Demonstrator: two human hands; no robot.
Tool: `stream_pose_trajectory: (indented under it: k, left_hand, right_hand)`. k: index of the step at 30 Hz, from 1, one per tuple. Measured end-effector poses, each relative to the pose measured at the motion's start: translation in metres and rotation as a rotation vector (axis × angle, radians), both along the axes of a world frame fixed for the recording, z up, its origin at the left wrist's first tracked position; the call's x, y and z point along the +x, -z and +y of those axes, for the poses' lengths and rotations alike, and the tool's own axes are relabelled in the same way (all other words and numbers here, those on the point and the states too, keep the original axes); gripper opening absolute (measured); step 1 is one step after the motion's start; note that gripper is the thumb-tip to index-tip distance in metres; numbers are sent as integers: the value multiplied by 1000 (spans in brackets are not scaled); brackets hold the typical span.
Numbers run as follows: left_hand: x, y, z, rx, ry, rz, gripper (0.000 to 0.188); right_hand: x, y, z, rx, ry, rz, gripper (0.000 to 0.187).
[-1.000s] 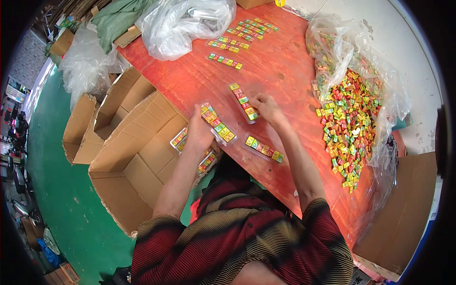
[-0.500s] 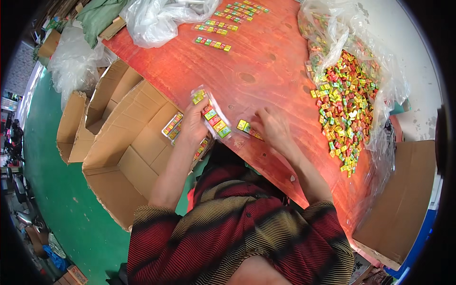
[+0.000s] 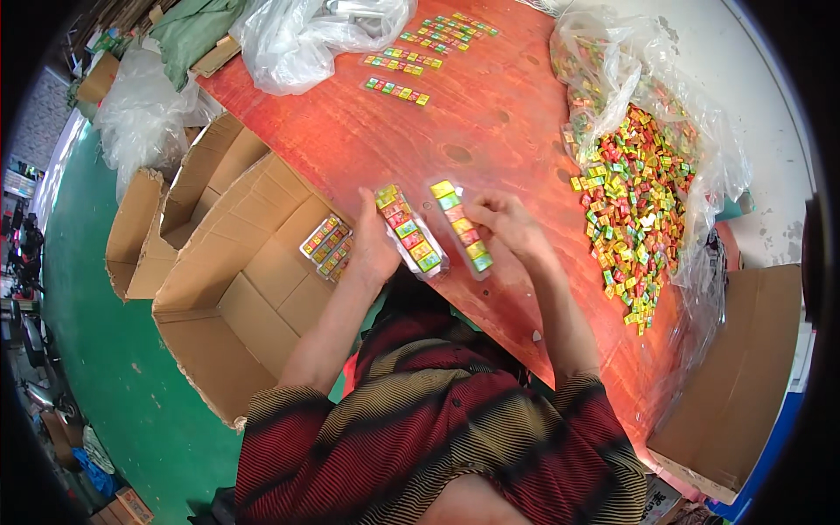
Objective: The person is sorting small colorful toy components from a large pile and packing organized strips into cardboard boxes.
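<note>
My left hand (image 3: 376, 245) is closed on a stack of clear plastic trays (image 3: 408, 230), the top one filled with a row of small red, yellow and green packets. Just to its right, my right hand (image 3: 510, 229) pinches one filled clear tray (image 3: 462, 226) by its edge, holding it slanted above the red table. The two rows lie nearly side by side with a narrow gap between them. Below and left of my left hand, more filled trays (image 3: 329, 248) rest inside an open cardboard box (image 3: 223, 241).
Filled trays (image 3: 396, 91) lie in rows at the table's (image 3: 490, 122) far side, beside a crumpled clear plastic bag (image 3: 289, 52). On the right, loose small packets (image 3: 643, 210) spill from a large clear bag (image 3: 700, 131). Another cardboard box (image 3: 735, 376) stands beyond the right edge.
My right hand has brought its filled tray up from the table, turning it alongside the left stack. My left hand and its stack have shifted slightly right and down.
</note>
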State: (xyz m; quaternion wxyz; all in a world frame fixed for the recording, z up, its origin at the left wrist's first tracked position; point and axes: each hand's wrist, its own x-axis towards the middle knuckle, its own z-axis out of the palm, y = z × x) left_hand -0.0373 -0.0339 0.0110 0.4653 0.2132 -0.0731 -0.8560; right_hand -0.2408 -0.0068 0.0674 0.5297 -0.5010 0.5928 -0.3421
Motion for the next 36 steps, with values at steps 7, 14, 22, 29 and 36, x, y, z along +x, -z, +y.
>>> stream_pose_trajectory:
  k: [7,14,22,29,36]
  left_hand:
    - [-13,-18,16,-82,-40,-190,23]
    - [-4,-19,49,49,-148,-234,18]
    - [6,-32,68,54,-166,-362,22]
    - [34,-45,116,2,124,-454,31]
    - [41,-37,128,0,194,-295,36]
  right_hand:
    - [60,13,14,-24,-9,68,18]
    - [77,26,47,-597,30,397,49]
    - [93,2,69,-261,-324,321,80]
    - [78,7,117,-126,-444,95,79]
    - [72,-17,67,-348,-363,417,29]
